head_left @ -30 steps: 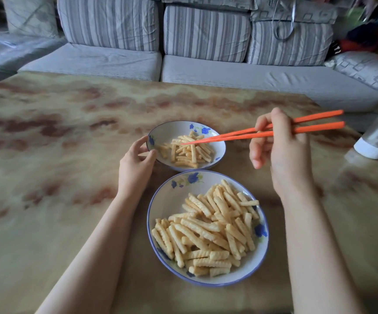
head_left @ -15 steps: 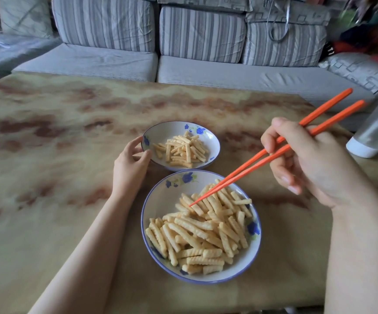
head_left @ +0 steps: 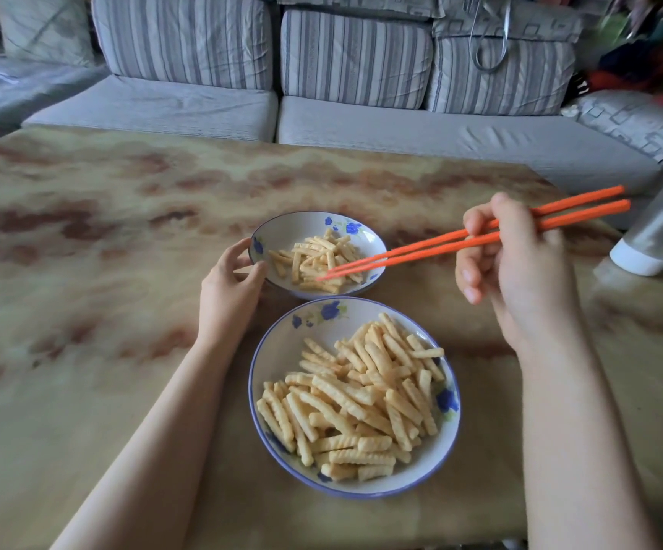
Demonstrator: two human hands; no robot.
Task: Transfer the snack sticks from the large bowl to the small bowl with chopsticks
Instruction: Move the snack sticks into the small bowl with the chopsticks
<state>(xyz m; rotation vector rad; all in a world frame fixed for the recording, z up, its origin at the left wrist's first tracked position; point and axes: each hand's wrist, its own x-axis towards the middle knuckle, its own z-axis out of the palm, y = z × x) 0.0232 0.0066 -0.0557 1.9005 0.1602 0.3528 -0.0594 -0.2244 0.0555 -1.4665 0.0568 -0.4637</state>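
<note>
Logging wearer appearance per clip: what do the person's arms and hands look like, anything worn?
No sleeves show: left forearm and right forearm are bare to the frame edge. Left hand and right hand wear no gloves; no ring, watch or bracelet is visible.

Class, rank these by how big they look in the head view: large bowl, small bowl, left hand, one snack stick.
1. large bowl, though its nearness to the camera helps
2. small bowl
3. left hand
4. snack stick

Glossy ceramic small bowl (head_left: 282, 232), ridged snack sticks (head_left: 361, 394), striped cloth sofa (head_left: 353, 57).
</note>
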